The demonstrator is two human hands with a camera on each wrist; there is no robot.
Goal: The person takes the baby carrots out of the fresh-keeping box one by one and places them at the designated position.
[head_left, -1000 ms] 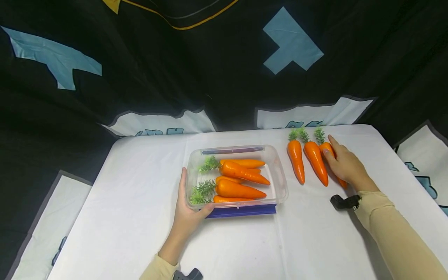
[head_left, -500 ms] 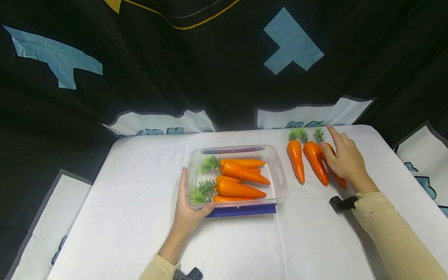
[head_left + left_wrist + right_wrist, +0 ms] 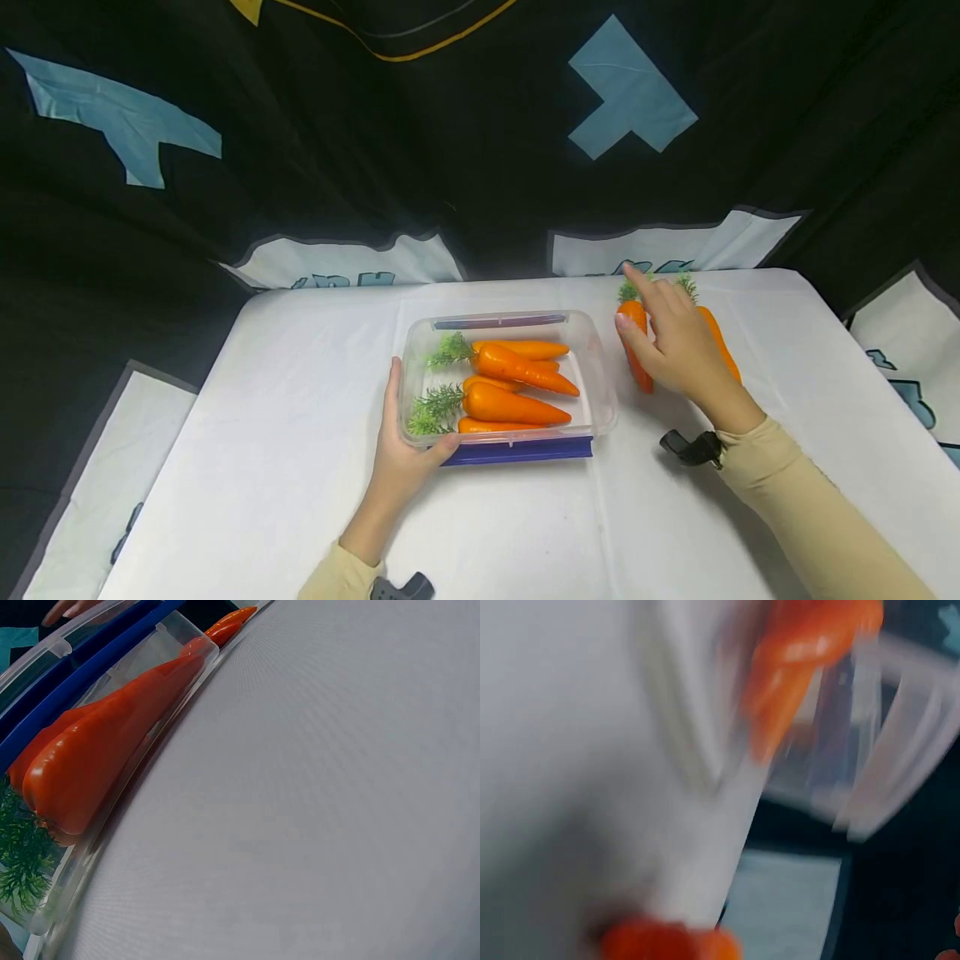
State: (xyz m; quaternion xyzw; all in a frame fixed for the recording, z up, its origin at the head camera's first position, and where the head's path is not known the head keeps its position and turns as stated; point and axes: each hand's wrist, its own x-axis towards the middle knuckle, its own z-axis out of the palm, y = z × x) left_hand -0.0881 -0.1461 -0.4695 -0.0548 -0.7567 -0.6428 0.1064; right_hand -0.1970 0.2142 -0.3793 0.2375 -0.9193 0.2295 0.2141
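My left hand grips the left front corner of a clear plastic food container, thumb at the front rim. Inside lie several orange carrots with green feathery tops, tips pointing right; the left wrist view shows carrots through its wall. My right hand is over the loose carrots right of the container, its fingers extended. The left loose carrot shows beside its thumb, and the right one beyond its other side. The middle carrot is mostly hidden; whether the hand touches any carrot I cannot tell.
A blue clasp flap hangs outward along the container's front. Everything rests on a white-covered table, with a dark patterned curtain behind its far edge. The right wrist view is blurred; the container appears there.
My right hand has left the rightmost carrot and moved left over the middle and left ones. The left hand and the container have stayed in place.
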